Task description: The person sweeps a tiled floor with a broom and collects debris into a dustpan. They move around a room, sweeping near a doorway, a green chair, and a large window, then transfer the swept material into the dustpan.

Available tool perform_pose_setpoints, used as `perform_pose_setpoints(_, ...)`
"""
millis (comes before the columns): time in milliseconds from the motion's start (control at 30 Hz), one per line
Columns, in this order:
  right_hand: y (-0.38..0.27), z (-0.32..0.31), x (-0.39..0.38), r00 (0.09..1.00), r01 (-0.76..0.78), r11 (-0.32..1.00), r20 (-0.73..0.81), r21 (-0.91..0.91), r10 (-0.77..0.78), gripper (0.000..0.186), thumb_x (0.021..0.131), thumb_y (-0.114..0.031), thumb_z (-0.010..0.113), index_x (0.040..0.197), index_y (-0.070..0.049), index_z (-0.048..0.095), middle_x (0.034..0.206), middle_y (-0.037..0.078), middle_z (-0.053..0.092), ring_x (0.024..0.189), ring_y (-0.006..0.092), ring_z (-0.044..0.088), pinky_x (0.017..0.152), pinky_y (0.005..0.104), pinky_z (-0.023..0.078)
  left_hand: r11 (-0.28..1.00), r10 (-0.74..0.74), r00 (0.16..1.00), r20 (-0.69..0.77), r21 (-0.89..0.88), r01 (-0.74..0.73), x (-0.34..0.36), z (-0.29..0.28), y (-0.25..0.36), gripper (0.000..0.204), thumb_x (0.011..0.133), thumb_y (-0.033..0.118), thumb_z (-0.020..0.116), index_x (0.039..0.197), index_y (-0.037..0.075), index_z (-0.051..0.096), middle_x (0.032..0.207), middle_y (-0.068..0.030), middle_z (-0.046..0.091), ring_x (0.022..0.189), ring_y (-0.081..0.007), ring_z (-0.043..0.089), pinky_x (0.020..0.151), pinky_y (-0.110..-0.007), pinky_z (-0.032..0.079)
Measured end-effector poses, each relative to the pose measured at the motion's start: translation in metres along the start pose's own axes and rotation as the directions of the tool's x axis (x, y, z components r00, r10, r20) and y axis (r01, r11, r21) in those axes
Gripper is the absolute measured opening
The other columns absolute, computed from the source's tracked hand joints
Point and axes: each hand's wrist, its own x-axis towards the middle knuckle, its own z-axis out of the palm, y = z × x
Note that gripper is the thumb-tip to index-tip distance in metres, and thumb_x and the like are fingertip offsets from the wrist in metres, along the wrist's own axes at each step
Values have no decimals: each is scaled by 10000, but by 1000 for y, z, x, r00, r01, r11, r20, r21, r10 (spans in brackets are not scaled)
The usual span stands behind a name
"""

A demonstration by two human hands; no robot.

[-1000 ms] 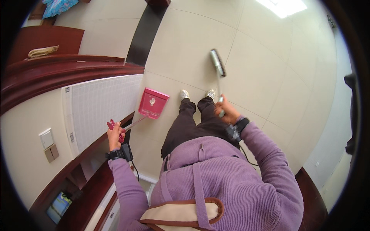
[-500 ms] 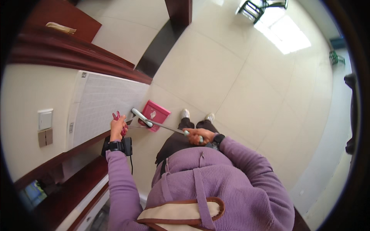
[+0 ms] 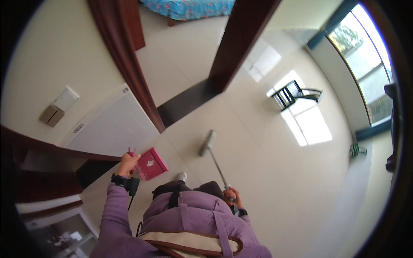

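My left hand (image 3: 127,164) is closed around the handle of a pink dustpan (image 3: 155,160), with the pan to the right of my fingers near the floor. Out to the right, my right hand (image 3: 233,196) grips the light green end of a broom (image 3: 218,167) with a thin metal stick. Its narrow, pale broom head (image 3: 208,142) is ahead of my body over the tiles, apart from the dustpan. Whether the bristles touch the floor I cannot tell.
A dark threshold (image 3: 189,101) crosses a doorway with a reddish-brown frame (image 3: 129,64); a bed with a blue cover (image 3: 193,9) stands beyond. A dark chair (image 3: 289,95) is on the floor ahead right. At left are wall switches (image 3: 65,98) and a glass-fronted cabinet (image 3: 64,232).
The broom head has swung away from beside the dustpan to ahead and right. My right hand has moved out from my waist. My view has turned, showing the window and bed.
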Motion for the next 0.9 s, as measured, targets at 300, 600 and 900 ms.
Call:
perform_pose_setpoints(300,-126,6,-59,844,493,800,-38,-341,-536,286,902,-119,506,646,-133,381,534,-35,371,494,82,408,470,229,409,980,107,994,7,168,-107,-7,48,39,239,820,253,672,768,29,605,582,-39,553,443,-141,500,410,-316,382)
perform_pose_setpoints(600,-305,32,-132,560,546,461,-104,-699,-822,239,885,-209,505,671,-112,462,599,8,482,570,148,495,566,306,480,997,-78,996,-42,16,79,-18,124,98,271,818,276,661,738,26,597,577,-55,558,433,-161,514,410,-311,398)
perform_pose_setpoints(900,-373,117,-98,520,677,494,-120,-545,-845,228,872,-249,489,702,-99,514,660,39,546,637,184,548,612,334,507,980,-102,989,-107,-181,81,-32,168,155,253,839,266,628,861,20,575,621,-72,579,440,-136,514,399,-276,414)
